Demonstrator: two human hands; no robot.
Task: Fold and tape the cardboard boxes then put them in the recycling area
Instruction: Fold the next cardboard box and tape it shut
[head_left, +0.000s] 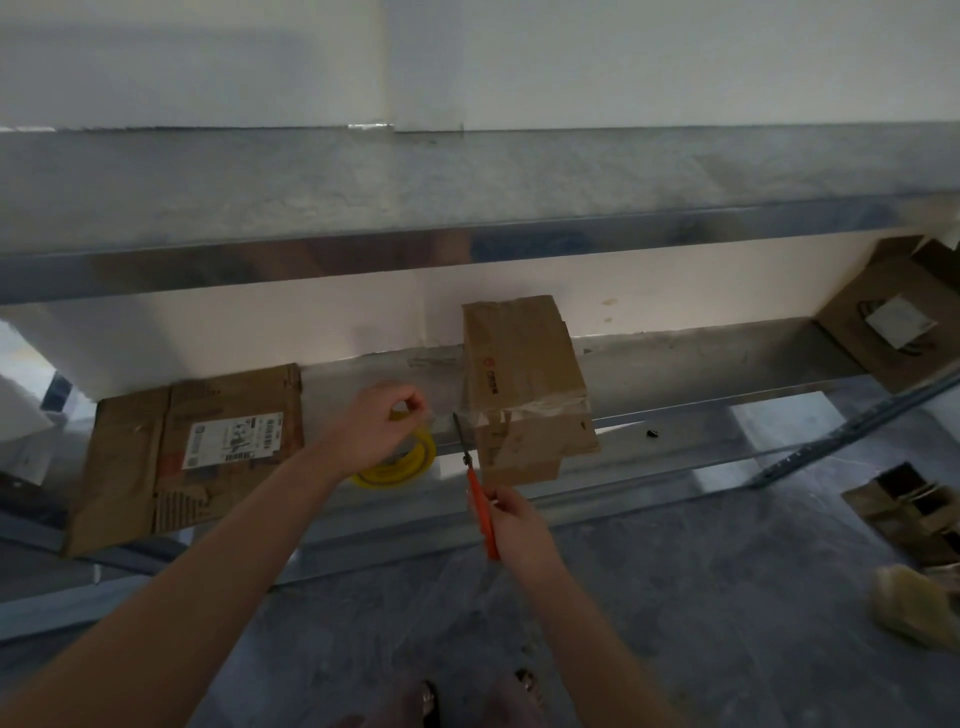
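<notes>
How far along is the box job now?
Done: the small box is folded, with clear tape across it. In hand: the left hand pinches the tape while the right hand holds scissors at it. Left: cut, then probably the flat cardboard beside it and the carrying away.

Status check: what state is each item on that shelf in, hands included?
small box: closed, taped, standing on the shelf.
tape strip: stretched from box to left hand.
tape roll: lying beneath the left hand.
scissors: blades raised to the tape strip.
left hand: pinches the tape strip.
right hand: grips the scissors.
labelled cardboard: flattened, lying on the shelf.
</notes>
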